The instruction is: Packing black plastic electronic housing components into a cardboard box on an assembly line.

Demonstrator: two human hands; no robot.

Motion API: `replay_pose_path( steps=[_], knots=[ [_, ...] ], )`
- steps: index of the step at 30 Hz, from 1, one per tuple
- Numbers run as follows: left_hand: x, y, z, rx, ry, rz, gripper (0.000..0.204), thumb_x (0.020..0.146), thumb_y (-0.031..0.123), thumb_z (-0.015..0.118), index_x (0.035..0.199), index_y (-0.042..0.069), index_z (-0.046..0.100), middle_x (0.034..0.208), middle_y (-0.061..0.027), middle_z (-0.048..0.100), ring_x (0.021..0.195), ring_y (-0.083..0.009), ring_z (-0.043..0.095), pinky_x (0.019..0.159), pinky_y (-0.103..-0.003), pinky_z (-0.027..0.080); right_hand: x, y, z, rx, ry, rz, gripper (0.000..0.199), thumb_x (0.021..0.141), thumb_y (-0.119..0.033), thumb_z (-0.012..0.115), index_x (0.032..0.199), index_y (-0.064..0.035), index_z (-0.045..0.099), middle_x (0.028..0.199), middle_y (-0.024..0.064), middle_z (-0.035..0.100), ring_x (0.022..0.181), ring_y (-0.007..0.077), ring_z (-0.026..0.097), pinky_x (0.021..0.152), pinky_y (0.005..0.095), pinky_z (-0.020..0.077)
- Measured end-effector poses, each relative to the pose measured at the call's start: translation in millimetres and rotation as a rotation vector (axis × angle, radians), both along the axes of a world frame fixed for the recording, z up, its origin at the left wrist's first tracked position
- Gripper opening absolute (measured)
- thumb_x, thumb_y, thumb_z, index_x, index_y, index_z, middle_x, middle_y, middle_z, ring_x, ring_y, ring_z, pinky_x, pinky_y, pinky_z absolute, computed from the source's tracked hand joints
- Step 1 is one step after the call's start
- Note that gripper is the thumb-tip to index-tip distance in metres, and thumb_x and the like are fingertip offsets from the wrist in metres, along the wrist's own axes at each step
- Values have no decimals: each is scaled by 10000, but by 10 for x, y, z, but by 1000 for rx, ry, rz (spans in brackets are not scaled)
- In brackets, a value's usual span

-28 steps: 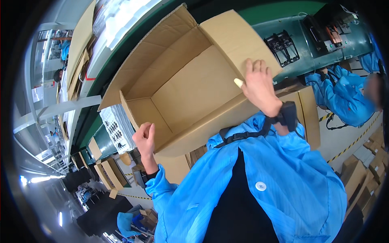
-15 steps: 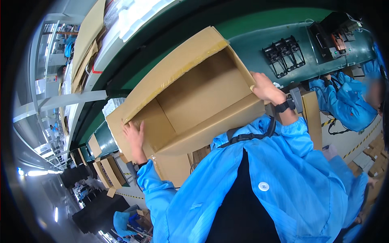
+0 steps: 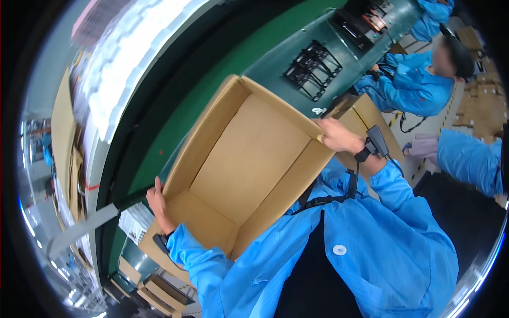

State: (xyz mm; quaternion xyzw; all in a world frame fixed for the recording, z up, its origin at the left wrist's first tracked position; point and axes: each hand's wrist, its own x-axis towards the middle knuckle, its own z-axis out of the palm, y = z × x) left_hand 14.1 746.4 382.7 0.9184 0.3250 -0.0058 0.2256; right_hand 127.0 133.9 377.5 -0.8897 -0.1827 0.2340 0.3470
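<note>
An open brown cardboard box [image 3: 246,153] is held slantwise in front of my body, and its bare inside faces me. With its thumb raised, my left hand [image 3: 157,205] grips the box's left side; part of its fingers is hidden. At the upper right corner my right hand [image 3: 339,136] is closed over the rim. Both wrists carry a dark strap with a small device.
Beyond the box runs a green workbench [image 3: 265,61] with black frame-like parts [image 3: 313,70] on it. White trays [image 3: 127,63] are stacked at the far left. Another cardboard box [image 3: 358,119] stands right of mine. A co-worker in blue [image 3: 408,82] sits at the upper right.
The box has tilted and turned, so its inside shows more fully and the taped flap no longer covers the opening. My left hand has moved down and left with it. My view has rotated.
</note>
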Motion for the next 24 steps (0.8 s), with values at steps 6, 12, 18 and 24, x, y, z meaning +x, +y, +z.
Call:
replay_pose_path(
  steps=[6, 12, 18, 24],
  knots=[
    [-350, 233, 244, -478, 16, -166, 330, 936, 264, 703, 1007, -53, 757, 918, -110, 732, 880, -163, 641, 834, -308, 478, -324, -252, 145, 35, 128, -87, 530, 780, -35, 542, 1304, 44, 552, 1104, 303, 658, 1019, 495, 614, 918, 550, 492],
    [-398, 152, 395, -327, 22, -357, 425, 776, 74, 728, 1174, -75, 707, 1344, -207, 645, 1289, -276, 580, 1108, -343, 383, -352, -278, 86, 6, 137, -213, 547, 703, -45, 535, 1240, 21, 614, 1036, 308, 668, 968, 492, 627, 860, 538, 512],
    [-337, 143, -551, -1343, -420, -107, 422, 938, 307, 607, 1098, -67, 717, 1325, -236, 645, 1261, -301, 596, 1107, -372, 400, -73, -184, 32, 192, 149, -224, 491, 661, -122, 584, 1110, 43, 696, 942, 312, 685, 892, 431, 682, 789, 449, 548],
    [19, -72, -307, -1471, -383, 110, 508, 997, 398, 537, 1136, -60, 707, 1298, -227, 661, 1227, -316, 610, 1082, -382, 427, 73, -68, -264, 735, 327, -422, 628, 709, -39, 588, 1331, 50, 591, 1221, 165, 694, 1167, 244, 633, 1020, 336, 467]
  ],
)
